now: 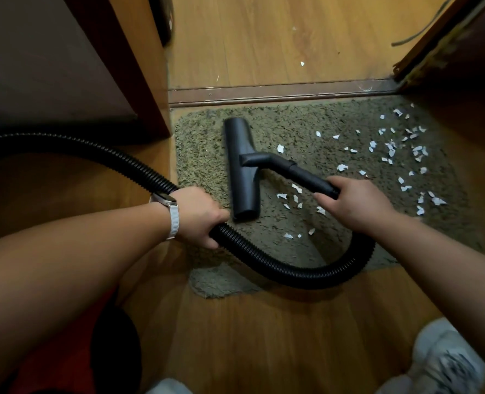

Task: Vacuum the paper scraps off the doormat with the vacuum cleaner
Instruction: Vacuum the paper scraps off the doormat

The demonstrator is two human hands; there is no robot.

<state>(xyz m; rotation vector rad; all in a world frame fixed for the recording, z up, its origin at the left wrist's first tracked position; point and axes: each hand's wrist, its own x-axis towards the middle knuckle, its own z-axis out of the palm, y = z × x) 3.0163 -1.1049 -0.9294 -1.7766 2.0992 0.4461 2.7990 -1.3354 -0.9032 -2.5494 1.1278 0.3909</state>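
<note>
Head view. Doormat (306, 120) lies on the wood floor (264, 322), its 12 o'clock edge against the door threshold (264, 93).

Vacuum head (240, 166) sits flat on the mat's 9 o'clock side, long axis running 12 to 6, so a sideways pass would cover a wide strip.

Right hand (355, 203) grasps the black tube (298, 172) just behind the head, fingers wrapped round it: the steering grip.

Left hand (198, 217), watch (167, 201) at the wrist, is clenched round the ribbed hose (292, 275) near the mat's 7 o'clock corner, probably to take the loop's weight and keep it from dragging.

Paper scraps (392, 149) lie on the mat, thickest toward 3 o'clock, with a smaller group at 5 to 6 o'clock beside the head. The 9 o'clock strip looks bare.

Judgement: most of the job is undone; the next pass should run toward 3 o'clock.
</note>
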